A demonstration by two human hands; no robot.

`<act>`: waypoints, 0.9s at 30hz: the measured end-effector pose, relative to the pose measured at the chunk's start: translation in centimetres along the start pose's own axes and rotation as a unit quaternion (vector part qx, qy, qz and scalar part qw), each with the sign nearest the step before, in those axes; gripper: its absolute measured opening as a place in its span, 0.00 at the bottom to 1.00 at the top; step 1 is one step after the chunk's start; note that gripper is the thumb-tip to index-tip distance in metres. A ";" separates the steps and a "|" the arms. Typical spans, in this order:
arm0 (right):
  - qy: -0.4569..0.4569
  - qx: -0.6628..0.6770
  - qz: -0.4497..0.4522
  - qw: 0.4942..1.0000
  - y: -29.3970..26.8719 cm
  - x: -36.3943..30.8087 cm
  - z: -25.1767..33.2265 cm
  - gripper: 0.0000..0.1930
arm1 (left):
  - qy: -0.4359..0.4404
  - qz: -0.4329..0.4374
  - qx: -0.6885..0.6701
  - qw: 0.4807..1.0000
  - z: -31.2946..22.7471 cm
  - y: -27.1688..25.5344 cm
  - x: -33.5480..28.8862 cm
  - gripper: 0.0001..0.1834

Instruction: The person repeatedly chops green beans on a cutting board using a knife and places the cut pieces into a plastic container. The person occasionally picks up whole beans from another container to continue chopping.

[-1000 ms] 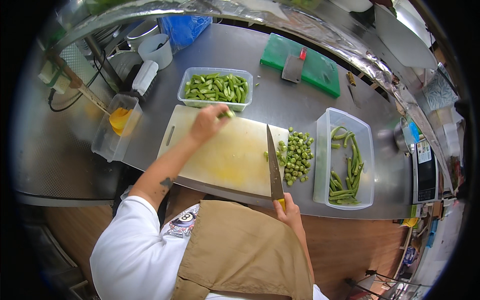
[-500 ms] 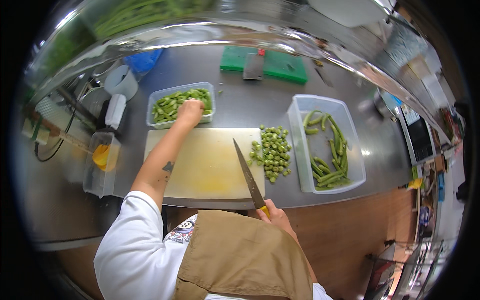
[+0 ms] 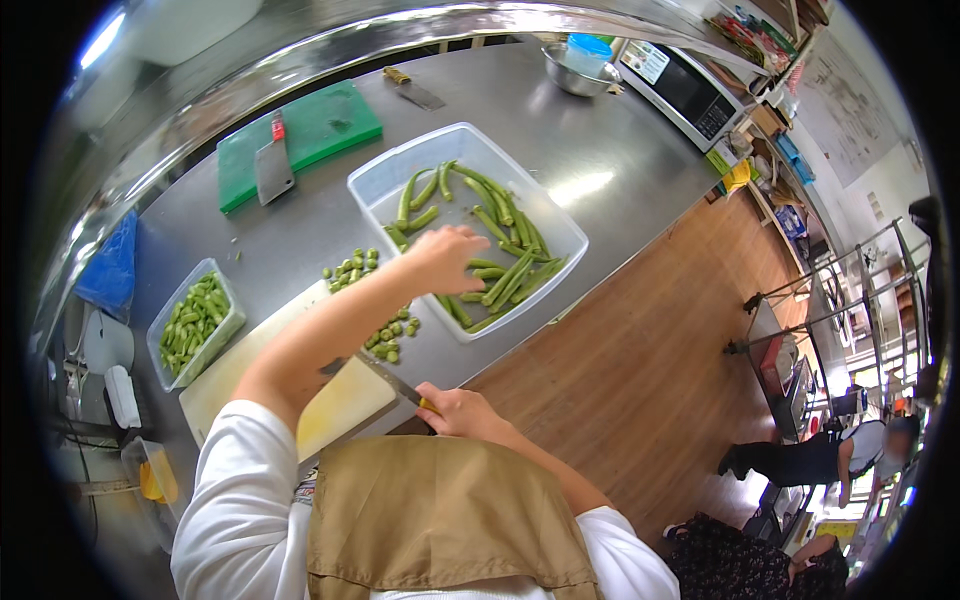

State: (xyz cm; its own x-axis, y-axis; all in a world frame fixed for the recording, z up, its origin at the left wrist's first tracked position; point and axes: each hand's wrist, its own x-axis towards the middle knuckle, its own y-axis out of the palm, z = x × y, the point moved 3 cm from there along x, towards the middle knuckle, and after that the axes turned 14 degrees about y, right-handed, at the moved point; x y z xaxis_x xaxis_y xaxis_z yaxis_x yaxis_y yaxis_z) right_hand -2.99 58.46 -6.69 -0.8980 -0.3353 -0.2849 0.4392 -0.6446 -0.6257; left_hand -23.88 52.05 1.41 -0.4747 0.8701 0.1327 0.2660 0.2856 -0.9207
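My left hand (image 3: 447, 262), fingers apart and holding nothing, reaches over the near-left part of a large clear plastic bin (image 3: 572, 232). Long green pods that look like okra (image 3: 512, 285) lie in the bin, some right by the fingertips. In my right hand (image 3: 462, 411) is a knife (image 3: 398, 387) by its yellow handle, low at the counter's front edge, its blade pointing left over the board's corner. My left forearm hides part of the white cutting board (image 3: 350, 405) and of a pile of short cut okra ends (image 3: 386, 345) beside it.
Left of the board stands a small clear tub (image 3: 168, 378) of cut green pieces. A cleaver (image 3: 273, 172) lies on a green board (image 3: 340, 112) at the back, with another blade (image 3: 420, 96) nearby. A steel bowl (image 3: 575, 78) and microwave (image 3: 680, 95) stand far right. Two people are at lower right.
My left hand has left the small tub of cut pieces and moved right, over the large bin, opening. The view has turned right. The knife stays in my right hand.
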 end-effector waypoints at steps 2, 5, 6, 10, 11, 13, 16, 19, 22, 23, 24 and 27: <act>-0.011 0.018 0.003 1.000 -0.2 0.3 -0.5 0.15 | -0.077 0.116 0.022 0.990 -0.3 3.7 4.0 0.50; -0.003 0.022 0.016 1.000 -0.2 0.2 -1.5 0.14 | -0.175 0.216 0.005 0.961 -0.2 7.6 7.3 0.59; 0.000 0.025 0.022 0.999 -0.2 0.1 -1.9 0.14 | -0.184 0.215 0.024 0.959 -0.2 8.2 7.9 0.59; 0.004 0.031 0.014 0.999 -0.6 -0.2 -3.4 0.14 | -0.214 0.244 0.047 0.945 0.0 9.1 8.8 0.56; -0.005 0.027 0.014 1.000 -0.7 -0.2 -3.7 0.14 | -0.214 0.255 0.044 0.942 0.3 8.8 9.0 0.56; -0.012 0.016 0.020 1.000 -0.9 -0.1 -4.0 0.15 | -0.224 0.272 0.032 0.935 0.5 8.3 9.1 0.55; -0.018 0.023 0.029 0.999 -1.3 0.2 -3.9 0.15 | -0.251 0.269 0.025 0.929 0.3 7.9 9.1 0.55; -0.018 0.028 0.039 0.999 -1.4 0.7 -3.5 0.15 | -0.244 0.248 0.033 0.937 -0.4 8.4 9.2 0.57; -0.029 0.038 0.057 0.997 -1.3 1.1 -3.3 0.15 | -0.224 0.234 0.004 0.946 0.5 8.9 9.0 0.49; -0.023 0.033 0.064 0.997 -1.2 1.2 -3.3 0.16 | -0.199 0.248 -0.028 0.948 1.1 9.0 8.8 0.39; -0.024 0.032 0.067 0.997 -1.0 1.3 -3.3 0.16 | -0.193 0.243 -0.036 0.950 1.5 9.2 8.4 0.36; -0.048 0.023 0.049 0.997 -0.7 1.6 -3.2 0.17 | -0.183 0.217 -0.034 0.958 2.2 9.8 7.4 0.31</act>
State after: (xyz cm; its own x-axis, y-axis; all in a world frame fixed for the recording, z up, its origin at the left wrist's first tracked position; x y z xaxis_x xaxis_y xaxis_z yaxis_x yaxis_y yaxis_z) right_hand -4.86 60.57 -9.02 -0.8455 -0.4600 -0.2712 0.5267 -0.6354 -0.5647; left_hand -26.64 60.38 -7.46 -0.5662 0.7170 -0.4065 0.5535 -0.0347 -0.8321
